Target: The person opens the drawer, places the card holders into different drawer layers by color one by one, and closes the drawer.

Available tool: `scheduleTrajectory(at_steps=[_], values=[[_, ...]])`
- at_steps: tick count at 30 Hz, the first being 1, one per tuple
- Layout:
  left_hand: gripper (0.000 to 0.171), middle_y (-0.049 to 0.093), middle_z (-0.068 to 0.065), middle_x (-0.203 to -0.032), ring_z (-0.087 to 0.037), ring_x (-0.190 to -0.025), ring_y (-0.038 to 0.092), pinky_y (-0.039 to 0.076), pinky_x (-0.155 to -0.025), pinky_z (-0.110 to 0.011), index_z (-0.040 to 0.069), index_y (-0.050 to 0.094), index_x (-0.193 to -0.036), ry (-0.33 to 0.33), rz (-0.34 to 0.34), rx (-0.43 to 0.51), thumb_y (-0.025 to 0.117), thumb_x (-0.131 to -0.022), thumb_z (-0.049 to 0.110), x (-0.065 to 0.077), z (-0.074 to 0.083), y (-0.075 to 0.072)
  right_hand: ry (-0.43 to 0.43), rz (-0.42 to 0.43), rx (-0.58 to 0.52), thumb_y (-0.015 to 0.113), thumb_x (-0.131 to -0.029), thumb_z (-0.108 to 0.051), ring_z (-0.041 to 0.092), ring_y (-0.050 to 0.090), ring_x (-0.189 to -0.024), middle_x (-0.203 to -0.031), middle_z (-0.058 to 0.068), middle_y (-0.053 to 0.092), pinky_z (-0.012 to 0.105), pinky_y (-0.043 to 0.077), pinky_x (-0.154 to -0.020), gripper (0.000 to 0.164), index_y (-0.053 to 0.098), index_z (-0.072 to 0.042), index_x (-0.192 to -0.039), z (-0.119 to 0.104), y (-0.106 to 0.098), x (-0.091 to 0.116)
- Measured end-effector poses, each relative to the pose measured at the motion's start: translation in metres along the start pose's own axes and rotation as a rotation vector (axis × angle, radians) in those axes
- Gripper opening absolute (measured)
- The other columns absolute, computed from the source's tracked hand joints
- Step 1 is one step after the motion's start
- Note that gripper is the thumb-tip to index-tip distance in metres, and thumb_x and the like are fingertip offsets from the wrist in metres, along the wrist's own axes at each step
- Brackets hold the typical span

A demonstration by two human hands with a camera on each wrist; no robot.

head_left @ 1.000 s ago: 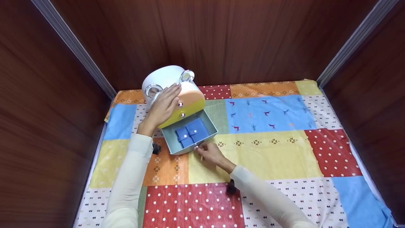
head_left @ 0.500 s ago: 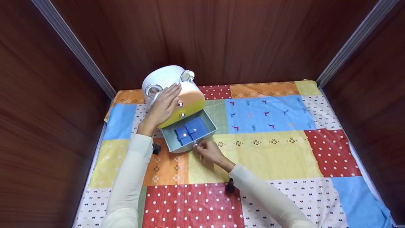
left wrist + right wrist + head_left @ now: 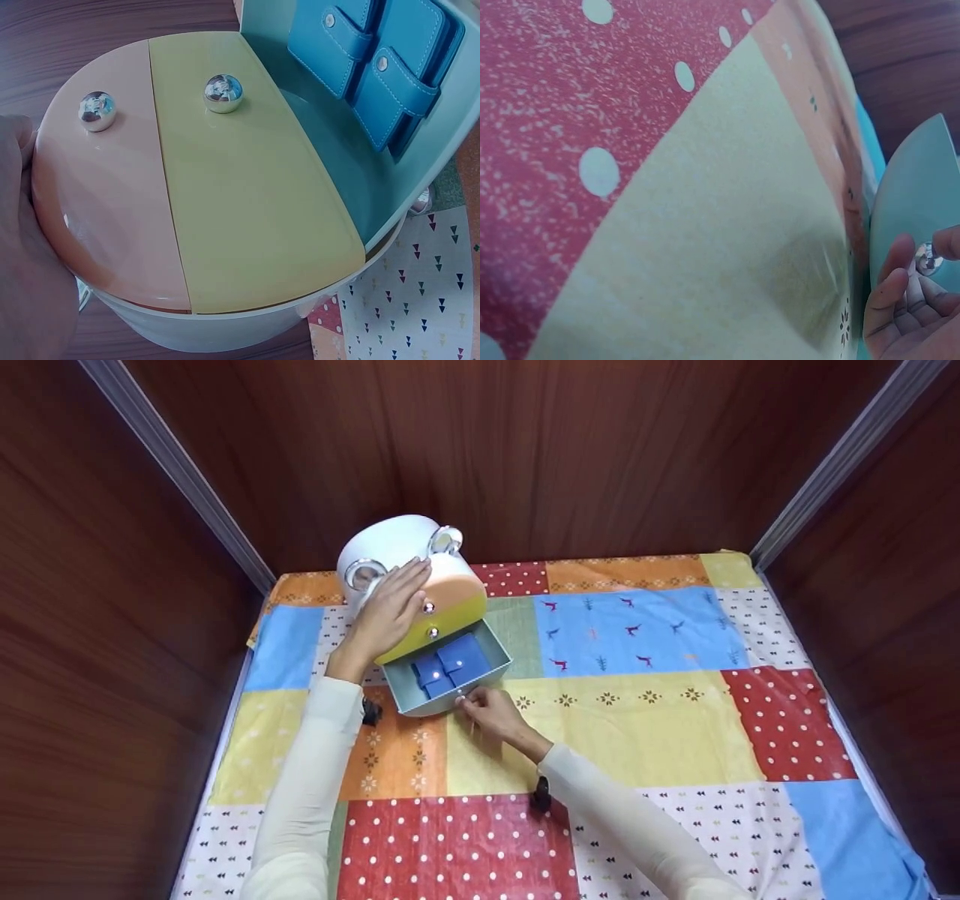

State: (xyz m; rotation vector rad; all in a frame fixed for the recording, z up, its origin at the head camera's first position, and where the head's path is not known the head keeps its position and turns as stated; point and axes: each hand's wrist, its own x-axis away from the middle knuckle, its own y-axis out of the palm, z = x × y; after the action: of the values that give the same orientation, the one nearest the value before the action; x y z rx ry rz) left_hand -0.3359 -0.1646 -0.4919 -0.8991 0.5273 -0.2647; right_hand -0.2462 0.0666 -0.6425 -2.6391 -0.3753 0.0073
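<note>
A small round-topped white cabinet [image 3: 390, 540] with two silver ring-shaped pieces on top stands at the back left. My left hand [image 3: 386, 615] rests on its top front edge, fingers straight. Below the orange drawer front [image 3: 97, 195] and the yellow one [image 3: 247, 202], a pale green drawer [image 3: 401, 694] is pulled out. Two blue snap-strap wallets [image 3: 466, 654] lie in it side by side. My right hand [image 3: 495, 712] pinches the silver knob [image 3: 928, 259] on the green drawer's front between thumb and fingers.
A patchwork-print cloth [image 3: 622, 727] covers the table. Brown wood-grain panels [image 3: 525, 457] rise at the back and both sides, close behind the cabinet. Metal strips [image 3: 832, 457] run along the panel corners.
The green drawer has slid a little way in toward the cabinet, with the wallets in it and my right hand at its knob. My left hand has kept its place.
</note>
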Motion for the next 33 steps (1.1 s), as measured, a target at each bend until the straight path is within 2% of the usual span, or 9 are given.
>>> scheduleTrajectory(at_steps=[4,8,11,14,19,21,26,33], values=[[0.051,0.035,0.002,-0.174,-0.022,-0.166,0.025,0.014,-0.139,-0.042,0.018,0.04,-0.165,0.003,0.0,0.004,0.04,-0.116,0.033,-0.001,0.0,0.0,-0.01,-0.005,0.003,0.065,-0.106,-0.021,0.009,0.058,-0.057,-0.082,0.025,0.075,0.015,0.044,-0.051,0.033,0.074,0.008,-0.094,0.0,0.0,-0.004],[0.051,0.037,0.001,-0.174,-0.022,-0.165,0.026,0.015,-0.139,-0.04,0.015,0.042,-0.164,0.018,0.007,0.008,0.041,-0.116,0.03,-0.001,-0.001,0.0,-0.013,-0.011,0.012,0.064,-0.106,-0.022,0.034,0.068,-0.058,-0.081,0.028,0.075,0.014,0.042,-0.049,0.036,0.073,0.01,-0.092,-0.001,0.002,-0.009],[0.05,0.038,0.0,-0.173,-0.023,-0.165,0.027,0.015,-0.139,-0.04,0.014,0.043,-0.164,0.026,0.011,0.011,0.041,-0.116,0.03,0.0,-0.001,0.0,-0.006,-0.022,-0.01,0.063,-0.107,-0.022,0.052,0.072,-0.073,-0.085,0.033,0.074,0.014,0.041,-0.048,0.038,0.073,0.013,-0.095,-0.002,0.003,-0.012],[0.05,0.038,-0.001,-0.173,-0.024,-0.165,0.027,0.014,-0.139,-0.04,0.014,0.042,-0.164,0.027,0.011,0.011,0.041,-0.116,0.03,0.0,-0.001,0.0,0.002,-0.018,-0.021,0.063,-0.108,-0.021,0.048,0.071,-0.07,-0.086,0.033,0.074,0.014,0.042,-0.047,0.038,0.073,0.013,-0.096,-0.004,0.003,-0.016],[0.051,0.036,0.001,-0.174,-0.022,-0.166,0.025,0.014,-0.139,-0.04,0.016,0.041,-0.165,0.016,-0.001,0.008,0.041,-0.116,0.032,0.0,-0.001,0.0,0.009,0.02,-0.007,0.064,-0.107,-0.022,0.017,0.061,-0.059,-0.088,0.03,0.075,0.016,0.042,-0.049,0.036,0.074,0.011,-0.095,-0.006,0.002,-0.022],[0.052,0.035,0.002,-0.175,-0.021,-0.166,0.024,0.014,-0.139,-0.041,0.018,0.04,-0.165,0.008,-0.006,0.004,0.04,-0.116,0.033,0.0,-0.001,0.0,0.019,0.029,-0.001,0.064,-0.107,-0.023,0.009,0.056,-0.058,-0.089,0.028,0.075,0.016,0.043,-0.049,0.035,0.074,0.009,-0.096,-0.007,0.002,-0.025],[0.052,0.034,0.003,-0.175,-0.021,-0.166,0.024,0.013,-0.139,-0.042,0.019,0.039,-0.166,0.002,-0.008,-0.004,0.039,-0.116,0.034,0.0,-0.001,0.0,0.043,0.031,0.011,0.064,-0.107,-0.025,0.008,0.056,-0.058,-0.089,0.027,0.076,0.017,0.044,-0.049,0.035,0.075,0.007,-0.097,-0.01,0.002,-0.031],[0.051,0.034,0.002,-0.175,-0.021,-0.166,0.024,0.013,-0.139,-0.04,0.018,0.039,-0.166,0.006,-0.008,-0.002,0.04,-0.116,0.033,0.0,-0.001,0.0,0.051,0.029,-0.013,0.065,-0.107,-0.023,0.013,0.062,-0.059,-0.089,0.027,0.076,0.017,0.046,-0.049,0.035,0.075,0.01,-0.098,-0.012,0.004,-0.04]])
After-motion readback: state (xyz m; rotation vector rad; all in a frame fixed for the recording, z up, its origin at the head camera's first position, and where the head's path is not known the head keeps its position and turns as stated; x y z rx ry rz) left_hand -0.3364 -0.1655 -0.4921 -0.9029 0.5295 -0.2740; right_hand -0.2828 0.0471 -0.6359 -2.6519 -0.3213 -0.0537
